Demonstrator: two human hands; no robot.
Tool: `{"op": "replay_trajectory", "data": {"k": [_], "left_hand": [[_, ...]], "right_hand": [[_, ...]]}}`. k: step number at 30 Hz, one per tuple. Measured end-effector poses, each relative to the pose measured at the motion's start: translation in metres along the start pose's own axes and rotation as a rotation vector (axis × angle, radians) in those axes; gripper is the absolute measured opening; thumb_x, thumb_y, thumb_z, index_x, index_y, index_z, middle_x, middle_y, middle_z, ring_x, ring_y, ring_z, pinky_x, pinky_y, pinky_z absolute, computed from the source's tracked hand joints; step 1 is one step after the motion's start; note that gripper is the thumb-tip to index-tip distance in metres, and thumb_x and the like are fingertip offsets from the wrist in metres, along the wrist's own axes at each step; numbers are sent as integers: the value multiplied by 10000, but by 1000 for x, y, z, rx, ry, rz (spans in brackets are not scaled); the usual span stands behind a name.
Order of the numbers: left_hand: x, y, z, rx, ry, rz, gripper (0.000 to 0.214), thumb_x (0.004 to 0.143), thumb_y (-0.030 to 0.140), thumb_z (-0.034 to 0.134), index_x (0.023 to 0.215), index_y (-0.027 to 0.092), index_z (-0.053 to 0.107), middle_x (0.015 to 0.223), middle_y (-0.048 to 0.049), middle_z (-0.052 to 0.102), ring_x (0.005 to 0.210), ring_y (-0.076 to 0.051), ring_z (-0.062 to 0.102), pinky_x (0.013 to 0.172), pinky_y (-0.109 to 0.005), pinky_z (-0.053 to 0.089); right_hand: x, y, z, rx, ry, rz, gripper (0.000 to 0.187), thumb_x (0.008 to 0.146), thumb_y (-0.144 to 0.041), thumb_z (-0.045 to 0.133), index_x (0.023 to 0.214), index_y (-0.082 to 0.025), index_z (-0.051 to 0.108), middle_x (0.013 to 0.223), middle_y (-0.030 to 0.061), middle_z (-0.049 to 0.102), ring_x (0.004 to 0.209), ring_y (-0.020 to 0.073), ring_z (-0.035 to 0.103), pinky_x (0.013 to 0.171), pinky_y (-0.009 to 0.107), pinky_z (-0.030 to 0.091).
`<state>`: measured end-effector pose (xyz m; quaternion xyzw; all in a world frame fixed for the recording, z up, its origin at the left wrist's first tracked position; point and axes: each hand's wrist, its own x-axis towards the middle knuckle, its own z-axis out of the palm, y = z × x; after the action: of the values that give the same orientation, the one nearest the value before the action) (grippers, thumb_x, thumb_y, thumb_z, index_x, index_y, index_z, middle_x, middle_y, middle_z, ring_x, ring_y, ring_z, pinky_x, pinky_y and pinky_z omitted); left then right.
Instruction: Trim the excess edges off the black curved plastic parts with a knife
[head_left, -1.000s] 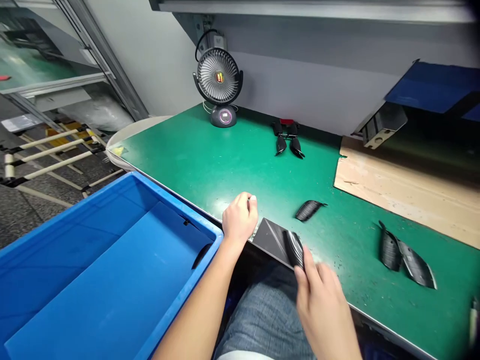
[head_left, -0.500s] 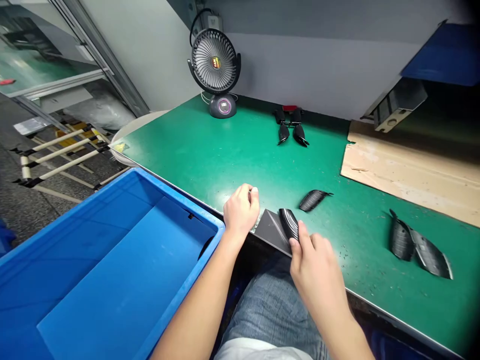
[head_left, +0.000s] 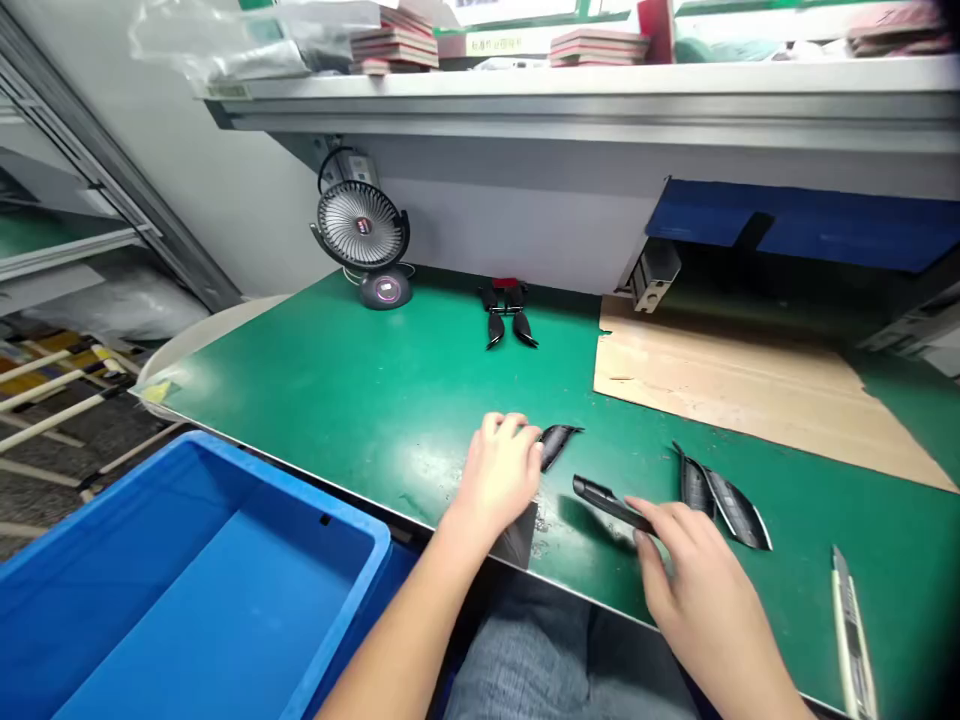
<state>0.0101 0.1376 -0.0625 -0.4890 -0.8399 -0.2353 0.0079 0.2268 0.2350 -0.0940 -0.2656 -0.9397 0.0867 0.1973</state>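
Right hand [head_left: 709,605] touches a black strip [head_left: 609,504].

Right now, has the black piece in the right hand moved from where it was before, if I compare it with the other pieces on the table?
Yes. The black piece, held in the right hand, has left the dark plate and moved right, closer to the two black curved pieces.

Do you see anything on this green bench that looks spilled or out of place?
Yes. Small black crumbs lie scattered on the green mat near its front edge, between the left hand and the black strip in the right hand. They look like loose scraps, not parts set down on purpose.
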Motion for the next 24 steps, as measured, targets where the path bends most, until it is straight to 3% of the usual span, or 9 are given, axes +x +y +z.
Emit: {"op": "replay_trajectory", "data": {"k": [2,4,8,11,14,17,20,24], "left_hand": [[12,19,10,6,-41,78,256,921,311,420,1037,272,645,1296,7,528,1179,-276,392,949,-403,398],[17,32,20,12,-84,127,274,927,309,407,1025,267,660,1346,16,494,1213,-301,353,968,-448,396],[11,47,31,8,-146,184,311,946,308,362,1078,292,642,1376,33,465,1230,-311,326,974,-503,404],[3,56,29,47,-123,184,305,942,307,376,1120,288,623,1405,15,422,1236,-317,310,979,-516,400],[2,70,25,149,-71,171,294,925,297,419,1123,235,627,1306,-67,491,1173,-305,369,943,-463,432],[8,88,20,280,-99,187,283,919,287,425,1019,184,668,1119,-103,577,1040,-280,458,847,-390,473],[15,101,19,388,-173,189,307,918,283,404,919,180,694,997,-96,617,954,-271,504,776,-364,479],[26,102,33,391,-253,110,362,909,368,378,848,220,702,969,-83,649,937,-300,544,710,-379,468]], "right_hand": [[12,7,3,-24,8,-28,230,894,-184,451,1053,-217,613,959,56,604,894,217,522,743,355,403],[23,11,5,-30,2,-41,268,850,-92,465,983,-233,650,956,41,633,921,215,523,785,368,390],[31,21,2,-34,31,-9,398,822,-37,466,1080,-285,639,1090,-12,632,1052,180,501,933,349,374],[19,40,-7,-80,141,188,304,898,-148,428,1132,-192,616,1109,61,613,1036,199,508,883,335,429],[6,64,-17,-152,207,420,336,938,-322,425,1104,-99,613,969,138,610,913,264,526,740,394,461],[8,79,-25,-183,128,509,244,919,-310,501,1000,-121,632,870,97,591,867,243,537,652,348,455],[19,82,-35,-186,45,569,100,905,-217,547,908,-143,614,887,39,588,864,180,557,689,307,477],[34,94,-53,-154,-20,617,91,881,-209,598,835,-131,607,887,29,602,867,170,577,709,312,503]]}}
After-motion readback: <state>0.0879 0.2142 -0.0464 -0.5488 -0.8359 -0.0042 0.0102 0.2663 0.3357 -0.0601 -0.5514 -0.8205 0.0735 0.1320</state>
